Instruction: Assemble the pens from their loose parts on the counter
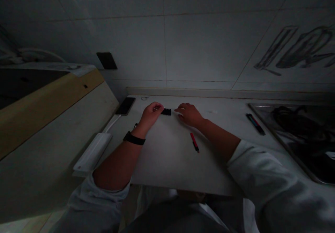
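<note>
At the far middle of the white counter (167,166), my left hand (151,113) pinches the left end of a small black strip (166,112) with a notched upper edge. What kind of part it is, I cannot make out in the dim light. A dark band circles my left wrist. My right hand (190,114) hovers just right of the strip, apart from it, with its fingers loosely spread and nothing visible in them. Nearer to me, a slim red and black pen-like tool (194,142) lies below the right hand.
To the left, a dark phone (126,106) and a white power strip (92,152) with a cable lie beside a slanted panel (78,121). A metal ring (144,98) sits near the wall. On the right are a dark multicoloured pen (255,123) and a metal-rimmed recess (277,138) with dark cables.
</note>
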Demonstrator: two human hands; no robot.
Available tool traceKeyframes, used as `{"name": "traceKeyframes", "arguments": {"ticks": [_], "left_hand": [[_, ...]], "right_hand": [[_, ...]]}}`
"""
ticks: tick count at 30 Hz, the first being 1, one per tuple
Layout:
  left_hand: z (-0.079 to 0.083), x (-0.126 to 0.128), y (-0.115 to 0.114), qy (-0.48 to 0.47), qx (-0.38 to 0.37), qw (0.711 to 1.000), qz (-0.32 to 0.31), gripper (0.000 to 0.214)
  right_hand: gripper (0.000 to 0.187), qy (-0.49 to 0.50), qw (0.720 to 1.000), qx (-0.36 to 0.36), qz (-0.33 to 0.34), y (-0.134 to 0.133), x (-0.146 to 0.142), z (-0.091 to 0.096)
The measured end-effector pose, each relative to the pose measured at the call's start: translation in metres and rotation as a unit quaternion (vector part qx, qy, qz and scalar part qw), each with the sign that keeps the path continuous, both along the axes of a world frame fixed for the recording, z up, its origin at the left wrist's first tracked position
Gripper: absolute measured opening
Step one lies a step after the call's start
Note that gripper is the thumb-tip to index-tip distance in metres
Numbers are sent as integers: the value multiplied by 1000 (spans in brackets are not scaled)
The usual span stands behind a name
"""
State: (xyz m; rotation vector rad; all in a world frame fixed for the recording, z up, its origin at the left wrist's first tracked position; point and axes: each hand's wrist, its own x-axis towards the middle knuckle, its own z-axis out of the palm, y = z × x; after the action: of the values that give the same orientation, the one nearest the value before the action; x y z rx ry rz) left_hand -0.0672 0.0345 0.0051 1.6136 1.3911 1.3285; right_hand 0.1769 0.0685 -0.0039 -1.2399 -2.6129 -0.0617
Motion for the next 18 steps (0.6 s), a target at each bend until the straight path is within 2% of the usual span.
{"name": "traceKeyframes", "arguments": {"ticks": [3, 6, 12, 15, 18], "left_hand": [[0, 1, 0, -51, -31, 998, 4, 25], [2, 3, -1, -94, -57, 994, -3, 27], [7, 4, -3, -145, -75, 986, -8, 28], [8, 4, -4, -158, -74, 985, -11, 25], [7, 3, -3, -164, -75, 984, -7, 23]], "right_hand": [[44, -22, 1000, -3, 1, 12, -16, -6], [41, -42, 999, -3, 11, 19, -23, -11], [40, -42, 999, 15, 10, 22, -25, -10], [34, -47, 999, 16, 1, 23, -25, -9], [37, -48, 999, 16, 1, 24, -25, -10]]}}
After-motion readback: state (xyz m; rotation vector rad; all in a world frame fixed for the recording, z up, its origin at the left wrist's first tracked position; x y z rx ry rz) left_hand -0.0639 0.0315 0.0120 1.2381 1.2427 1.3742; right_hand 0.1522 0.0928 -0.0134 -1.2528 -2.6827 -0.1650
